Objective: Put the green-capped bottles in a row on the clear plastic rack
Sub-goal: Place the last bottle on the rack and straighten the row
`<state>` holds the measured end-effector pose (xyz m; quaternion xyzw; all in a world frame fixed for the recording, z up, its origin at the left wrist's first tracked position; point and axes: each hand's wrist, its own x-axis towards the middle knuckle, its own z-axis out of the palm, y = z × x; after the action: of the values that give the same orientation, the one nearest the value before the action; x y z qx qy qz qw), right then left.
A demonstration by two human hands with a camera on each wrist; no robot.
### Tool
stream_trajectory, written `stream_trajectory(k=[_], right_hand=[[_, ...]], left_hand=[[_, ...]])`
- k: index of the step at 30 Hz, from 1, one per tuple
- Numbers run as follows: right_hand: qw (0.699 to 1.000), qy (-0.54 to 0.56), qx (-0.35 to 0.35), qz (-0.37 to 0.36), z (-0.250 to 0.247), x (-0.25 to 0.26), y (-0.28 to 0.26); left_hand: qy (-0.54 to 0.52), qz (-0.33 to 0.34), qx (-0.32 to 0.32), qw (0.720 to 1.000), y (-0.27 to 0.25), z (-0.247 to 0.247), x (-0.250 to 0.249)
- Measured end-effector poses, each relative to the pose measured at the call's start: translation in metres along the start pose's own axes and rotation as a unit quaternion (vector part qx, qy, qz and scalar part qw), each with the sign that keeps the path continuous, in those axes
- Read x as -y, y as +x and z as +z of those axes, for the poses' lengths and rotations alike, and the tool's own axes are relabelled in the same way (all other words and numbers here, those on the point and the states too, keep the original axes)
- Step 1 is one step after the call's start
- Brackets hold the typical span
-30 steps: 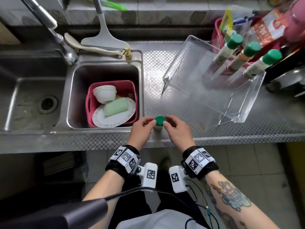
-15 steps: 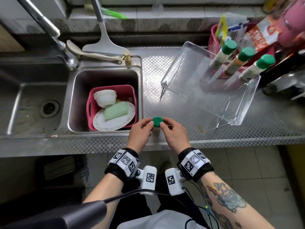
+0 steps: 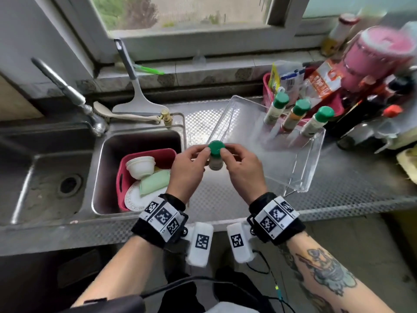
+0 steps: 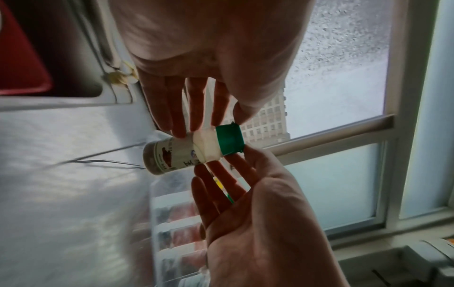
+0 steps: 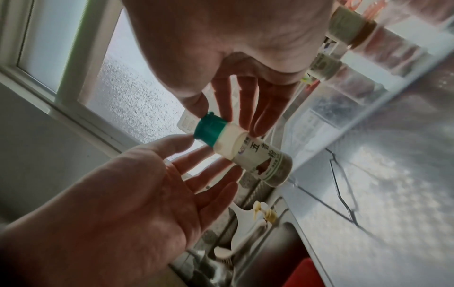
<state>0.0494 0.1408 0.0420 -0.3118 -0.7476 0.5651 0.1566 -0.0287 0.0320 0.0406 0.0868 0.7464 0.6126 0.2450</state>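
Observation:
I hold a small white bottle with a green cap upright above the steel counter, just left of the clear plastic rack. My left hand and right hand pinch its cap and neck from opposite sides. The left wrist view shows the bottle between my left hand above and right hand below. From the right wrist, the bottle hangs between my right hand and left hand. Three green-capped bottles lean in a row at the rack's far end.
A sink at the left holds a red tub with a bowl, a plate and a sponge. A tap and a spatula stand behind it. A red basket of packets, dark sauce bottles and a pink container crowd the back right.
Both hands have lifted the bottle off the counter's front edge and carried it up and away from me, toward the rack's near left corner.

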Motion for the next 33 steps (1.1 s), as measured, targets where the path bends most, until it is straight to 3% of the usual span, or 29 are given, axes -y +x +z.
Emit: stream_trajectory(k=[7,14,33], right_hand=[[0.997,-0.003,-0.073,-0.011,-0.034,0.023,0.050],[0.992,-0.020,-0.120,0.023,-0.049,0.023,0.096],[0.993,-0.061,-0.095,0.042,-0.051,0.007,0.133]], left_hand=[[0.012,0.024,0.053,0.998,0.052,0.046,-0.052],[0.073,0.034,0.063,0.995,0.104,0.089,-0.067],[0.116,0.039,0.059,0.991,0.162,0.122,-0.060]])
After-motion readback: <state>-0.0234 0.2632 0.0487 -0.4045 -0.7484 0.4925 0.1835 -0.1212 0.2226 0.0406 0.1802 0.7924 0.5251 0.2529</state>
